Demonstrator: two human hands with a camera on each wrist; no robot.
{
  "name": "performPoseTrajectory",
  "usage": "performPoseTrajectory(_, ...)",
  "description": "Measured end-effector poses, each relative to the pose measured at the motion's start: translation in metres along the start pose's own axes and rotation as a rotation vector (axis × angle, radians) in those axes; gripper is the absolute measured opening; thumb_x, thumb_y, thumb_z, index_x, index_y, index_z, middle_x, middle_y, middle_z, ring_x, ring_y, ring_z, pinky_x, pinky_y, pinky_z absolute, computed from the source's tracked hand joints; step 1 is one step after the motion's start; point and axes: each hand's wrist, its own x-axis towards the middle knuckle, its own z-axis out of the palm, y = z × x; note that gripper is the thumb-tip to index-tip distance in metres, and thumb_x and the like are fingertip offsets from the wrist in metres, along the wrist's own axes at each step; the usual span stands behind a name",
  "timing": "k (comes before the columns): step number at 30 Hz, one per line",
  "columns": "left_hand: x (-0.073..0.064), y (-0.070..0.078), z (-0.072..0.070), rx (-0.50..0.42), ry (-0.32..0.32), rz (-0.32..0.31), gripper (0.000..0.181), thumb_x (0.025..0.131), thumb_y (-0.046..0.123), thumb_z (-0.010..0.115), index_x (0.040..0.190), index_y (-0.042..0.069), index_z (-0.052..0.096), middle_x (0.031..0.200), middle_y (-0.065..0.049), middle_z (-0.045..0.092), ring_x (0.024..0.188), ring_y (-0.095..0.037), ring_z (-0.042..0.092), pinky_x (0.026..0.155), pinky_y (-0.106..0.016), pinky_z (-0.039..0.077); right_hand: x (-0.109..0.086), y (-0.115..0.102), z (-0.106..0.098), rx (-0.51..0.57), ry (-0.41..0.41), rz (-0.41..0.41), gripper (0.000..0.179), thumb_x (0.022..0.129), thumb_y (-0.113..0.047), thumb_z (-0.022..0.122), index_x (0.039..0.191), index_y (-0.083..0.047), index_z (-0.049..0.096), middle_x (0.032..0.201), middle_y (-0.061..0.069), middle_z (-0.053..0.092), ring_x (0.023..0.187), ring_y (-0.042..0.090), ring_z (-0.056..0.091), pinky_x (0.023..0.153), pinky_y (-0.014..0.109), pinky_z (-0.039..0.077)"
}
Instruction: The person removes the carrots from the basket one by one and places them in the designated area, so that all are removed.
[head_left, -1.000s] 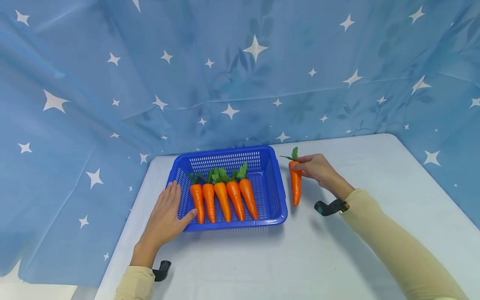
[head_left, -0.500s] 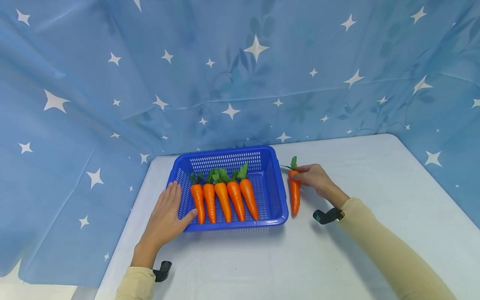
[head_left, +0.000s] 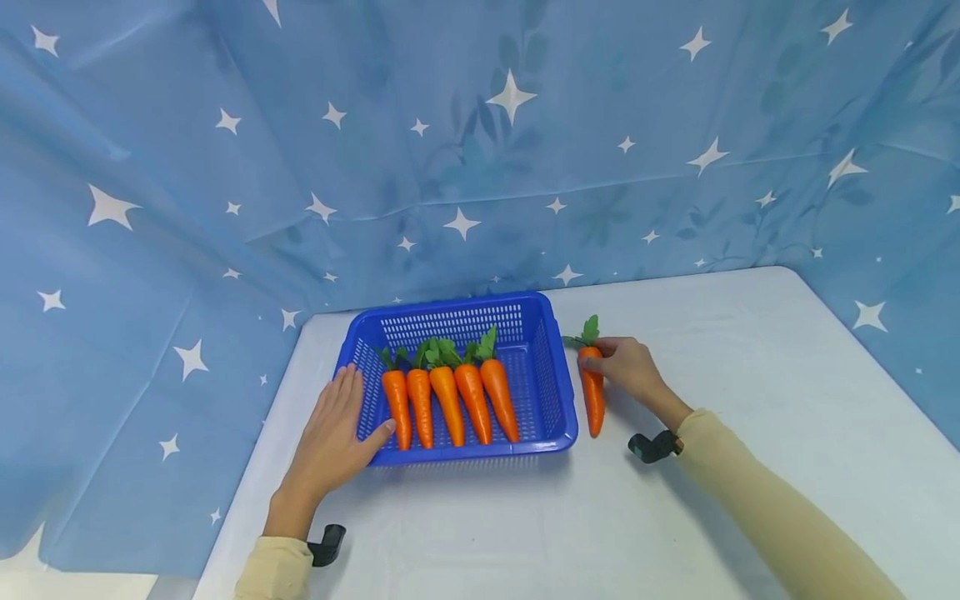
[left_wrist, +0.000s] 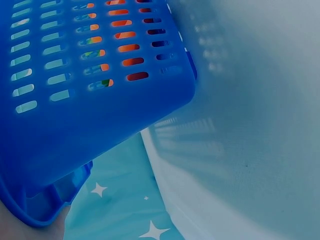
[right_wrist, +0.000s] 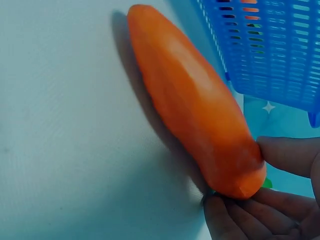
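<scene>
Beside the basket's right wall, my right hand (head_left: pixel 628 367) pinches an orange carrot (head_left: pixel 593 398) near its leafy top, between thumb and fingers. The right wrist view shows this carrot (right_wrist: pixel 195 100) lying along the white surface, its tip pointing away from the hand. Several more carrots (head_left: pixel 447 404) lie side by side in the blue slotted basket (head_left: pixel 480 452), green tops toward the back. My left hand (head_left: pixel 327 442) rests at the basket's left edge with fingers straight and thumb over the front left corner. The left wrist view looks at the basket's outer wall (left_wrist: pixel 100 120).
A white-covered table (head_left: pixel 525 533) holds the basket near its back edge. Behind it and along the sides hangs a blue cloth (head_left: pixel 420 167) with white stars. Inside the basket, a strip of bare floor (head_left: pixel 531 392) lies right of the carrots.
My right hand has brought the carrot down and slightly toward me, from beside the basket's back right to lying next to its right wall. The left hand stays in place.
</scene>
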Motion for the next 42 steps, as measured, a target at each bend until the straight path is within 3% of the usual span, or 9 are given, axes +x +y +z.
performPoseTrajectory(5,-0.001,0.001,0.002,-0.002,0.010,0.004,0.097,0.103,0.051,0.059,0.164,-0.013,0.020,0.174,-0.029,0.014,0.162,-0.045,0.009,0.130,-0.059,0.009,0.000,0.002,0.003,-0.081,0.041,-0.086,0.056,0.104,-0.017,0.070,0.146,0.016,0.054,0.134,0.034,0.065,0.113,0.045,0.065,0.105,0.057,0.055)
performPoseTrajectory(9,-0.002,0.001,0.002,-0.009,0.018,0.008,0.096,0.103,0.050,0.059,0.164,-0.013,0.021,0.174,-0.030,0.014,0.162,-0.046,0.010,0.130,-0.059,0.010,-0.001,0.002,0.004,-0.117,0.051,-0.104,0.057,0.104,-0.019,0.071,0.145,0.016,0.054,0.132,0.034,0.066,0.111,0.045,0.066,0.104,0.058,0.055)
performPoseTrajectory(14,-0.003,0.001,0.001,-0.009,0.012,0.009,0.096,0.104,0.050,0.059,0.164,-0.014,0.021,0.174,-0.030,0.014,0.162,-0.046,0.010,0.130,-0.060,0.009,-0.001,0.002,0.004,-0.122,0.050,-0.092,0.060,0.104,-0.022,0.070,0.147,0.017,0.052,0.135,0.036,0.064,0.114,0.047,0.066,0.104,0.059,0.055)
performPoseTrajectory(17,-0.004,0.000,0.000,-0.006,0.002,-0.001,0.096,0.104,0.050,0.060,0.164,-0.014,0.020,0.174,-0.030,0.013,0.162,-0.046,0.009,0.130,-0.059,0.009,-0.001,0.002,0.004,-0.108,0.051,-0.075,0.067,0.104,-0.026,0.070,0.151,0.017,0.046,0.141,0.039,0.058,0.125,0.052,0.062,0.106,0.062,0.052)
performPoseTrajectory(25,-0.002,0.001,-0.003,-0.005,-0.002,-0.002,0.096,0.104,0.050,0.060,0.164,-0.014,0.019,0.174,-0.029,0.012,0.162,-0.046,0.008,0.130,-0.058,0.008,0.002,-0.001,-0.010,-0.051,0.060,0.004,0.082,0.107,-0.040,0.059,0.163,0.010,0.028,0.162,0.040,0.035,0.148,0.058,0.036,0.113,0.072,0.038)
performPoseTrajectory(42,-0.001,-0.001,0.000,-0.010,0.001,0.002,0.097,0.103,0.050,0.061,0.164,-0.013,0.019,0.174,-0.029,0.012,0.162,-0.045,0.009,0.131,-0.057,0.007,0.010,-0.024,-0.037,0.008,0.100,0.000,0.090,0.108,-0.047,0.057,0.168,0.006,0.016,0.169,0.036,0.023,0.153,0.056,0.028,0.116,0.071,0.034)
